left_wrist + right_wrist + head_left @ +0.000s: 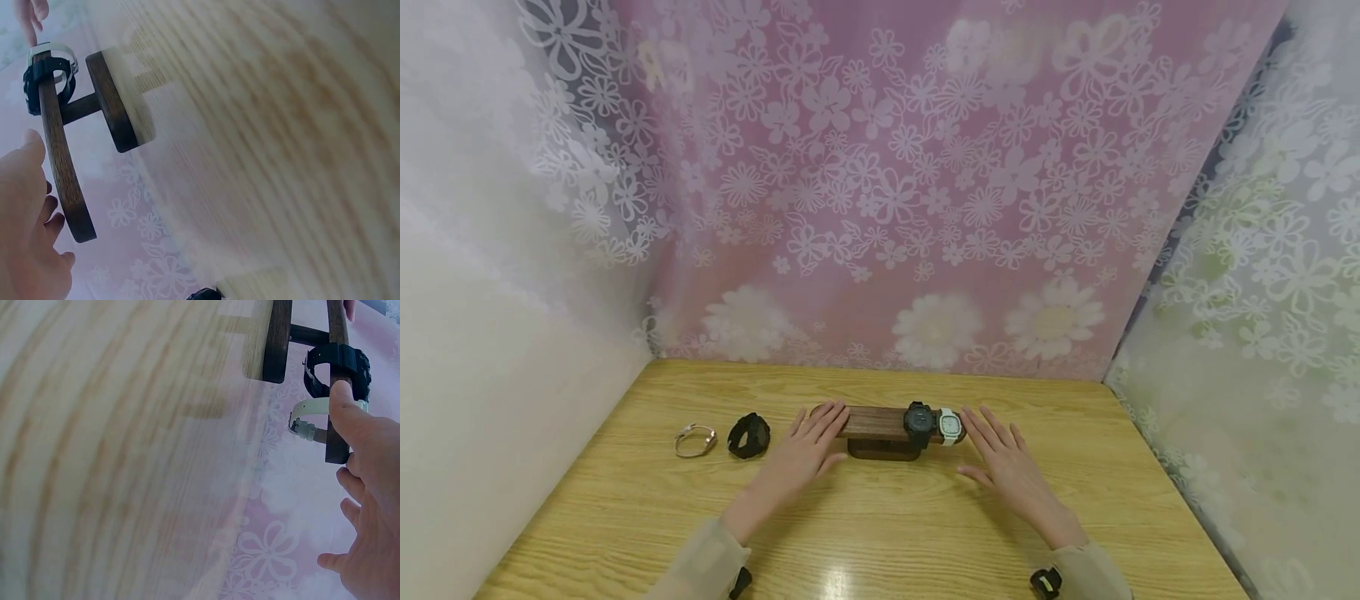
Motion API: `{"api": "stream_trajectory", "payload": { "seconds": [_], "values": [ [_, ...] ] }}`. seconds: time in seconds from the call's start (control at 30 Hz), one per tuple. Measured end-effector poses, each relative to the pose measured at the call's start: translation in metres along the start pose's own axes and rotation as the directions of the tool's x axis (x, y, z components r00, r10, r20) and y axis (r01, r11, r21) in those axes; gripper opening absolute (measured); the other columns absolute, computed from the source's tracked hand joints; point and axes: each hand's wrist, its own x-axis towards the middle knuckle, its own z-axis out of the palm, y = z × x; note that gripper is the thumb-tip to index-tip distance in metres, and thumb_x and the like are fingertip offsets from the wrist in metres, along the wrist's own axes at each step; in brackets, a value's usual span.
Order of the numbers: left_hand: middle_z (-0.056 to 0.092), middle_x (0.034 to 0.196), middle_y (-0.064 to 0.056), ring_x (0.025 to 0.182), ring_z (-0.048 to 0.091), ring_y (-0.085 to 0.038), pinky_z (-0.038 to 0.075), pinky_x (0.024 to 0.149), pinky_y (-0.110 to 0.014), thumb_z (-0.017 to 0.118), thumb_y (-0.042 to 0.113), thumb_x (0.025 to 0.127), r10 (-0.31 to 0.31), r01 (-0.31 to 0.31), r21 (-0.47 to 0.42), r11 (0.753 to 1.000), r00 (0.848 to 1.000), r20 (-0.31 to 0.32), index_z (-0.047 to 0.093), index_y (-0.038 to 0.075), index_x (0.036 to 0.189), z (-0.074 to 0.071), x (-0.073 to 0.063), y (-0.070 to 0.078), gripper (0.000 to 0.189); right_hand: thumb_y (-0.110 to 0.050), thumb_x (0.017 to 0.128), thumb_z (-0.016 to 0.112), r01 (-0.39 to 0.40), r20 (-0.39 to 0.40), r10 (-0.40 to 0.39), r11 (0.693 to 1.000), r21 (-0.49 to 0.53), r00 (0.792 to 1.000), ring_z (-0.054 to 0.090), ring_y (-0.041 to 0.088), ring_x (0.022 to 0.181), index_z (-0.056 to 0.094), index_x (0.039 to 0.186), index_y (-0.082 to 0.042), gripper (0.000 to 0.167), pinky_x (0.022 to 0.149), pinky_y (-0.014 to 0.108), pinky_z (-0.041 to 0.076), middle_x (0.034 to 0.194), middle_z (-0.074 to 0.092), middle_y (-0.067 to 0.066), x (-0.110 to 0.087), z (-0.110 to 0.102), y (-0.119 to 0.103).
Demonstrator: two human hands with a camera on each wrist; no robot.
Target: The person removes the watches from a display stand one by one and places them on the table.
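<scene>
I judge two placed: round-faced black watch, white square-faced watch round dark-brown wooden bar stand; seemingly remaining: bulky looped black watch, thin silvery band, both on yellow wood-grain tabletop; left grip, right grip straight-fingered at stand's ends, clasping nothing

Indoor site: small curtained-off booth, domestic in look; whether it stands in a home or a studio cannot be determined. Table, wood-grained, fills the enclosure. Pink curtain, printed with white flowers, hangs directly behind the table. Flowered pale curtain closes the table's right side; white sheet closes its left
</scene>
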Motion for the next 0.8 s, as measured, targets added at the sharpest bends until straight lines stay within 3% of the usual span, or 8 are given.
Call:
{"api": "stream_trajectory", "payload": {
  "seconds": [0.3,0.57,0.8],
  "values": [
    [0.027,0.165,-0.013,0.153,0.024,-0.03,0.026,0.123,-0.05,0.059,0.04,0.102,0.009,-0.009,-0.007,1.0,0.999,0.03,0.03,0.003,0.159,0.0,-0.001,0.004,0.073,-0.037,0.091,0.075,-0.003,-0.009,0.004,0.999,0.052,1.0,0.02,0.031,0.154,0.028,0.162,-0.014,0.088,0.114,0.071,0.026,0.166,0.028,0.007,0.002,0.004,0.003],
    [0.028,0.164,-0.014,0.152,0.027,-0.032,0.027,0.122,-0.052,0.065,0.036,0.099,0.017,-0.017,-0.045,0.999,1.0,0.001,0.033,0.002,0.158,-0.003,-0.001,0.006,0.075,-0.02,0.088,0.079,0.037,-0.104,-0.019,0.983,0.179,0.994,0.043,0.044,0.139,0.04,0.155,-0.004,0.08,0.107,0.069,0.038,0.155,0.043,0.02,0.016,-0.005,0.01],
    [0.03,0.164,-0.014,0.151,0.03,-0.032,0.033,0.119,-0.052,0.062,0.039,0.101,0.034,-0.034,0.0,0.999,0.999,-0.016,0.035,0.001,0.157,-0.001,-0.001,0.005,0.073,-0.02,0.089,0.079,0.062,-0.143,-0.029,0.971,0.232,0.989,0.051,0.043,0.132,0.046,0.153,-0.007,0.073,0.104,0.066,0.043,0.15,0.049,0.019,0.031,-0.013,0.012]
  ]
}}
